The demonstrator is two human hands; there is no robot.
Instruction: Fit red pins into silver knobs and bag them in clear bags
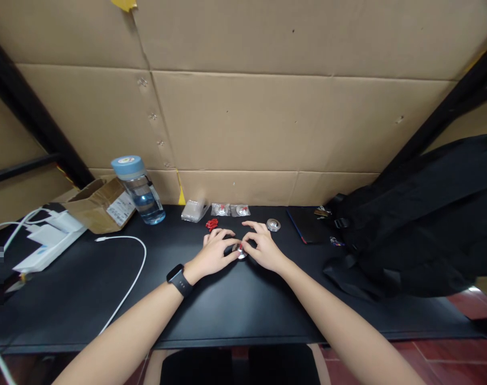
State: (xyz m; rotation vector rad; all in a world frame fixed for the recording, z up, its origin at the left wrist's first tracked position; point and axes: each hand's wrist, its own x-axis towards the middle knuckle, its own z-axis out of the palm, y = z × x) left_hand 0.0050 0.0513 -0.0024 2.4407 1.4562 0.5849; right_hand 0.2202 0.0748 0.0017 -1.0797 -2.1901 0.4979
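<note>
Hands: left hand (216, 250) and right hand (264, 247) meet knuckles-up near the middle of the bench (243, 315), somewhat toward its back edge. The fingers of both are bent, and their tips close in from either side on one small thing.
Held piece: round metal piece (240, 252), pinched between the two sets of fingertips low over the bench. There is a speck of red on it; I cannot tell what the red part is.
Wrist: black watch (180, 279) on the left forearm.
Just behind the hands: red bundle (212, 223) near the left fingertips, and a loose metal disc (273, 224) near the right ones, apart from both hands.
Back edge: two small clear packets (231, 209) side by side, each showing metal and red inside, with a clear plastic pouch (193, 210) to their left.
Progress: judging by the layout, one disc lies out on its own, one piece is being worked on, and the two packets look unopened, so roughly half appears handled.
Left end: water bottle (139, 190), cardboard box (101, 206), white cable (127, 267).
Right end: dark notebook (307, 224), and a black backpack (420, 224) slumped over the corner.
Behind: cardboard wall (267, 107).
</note>
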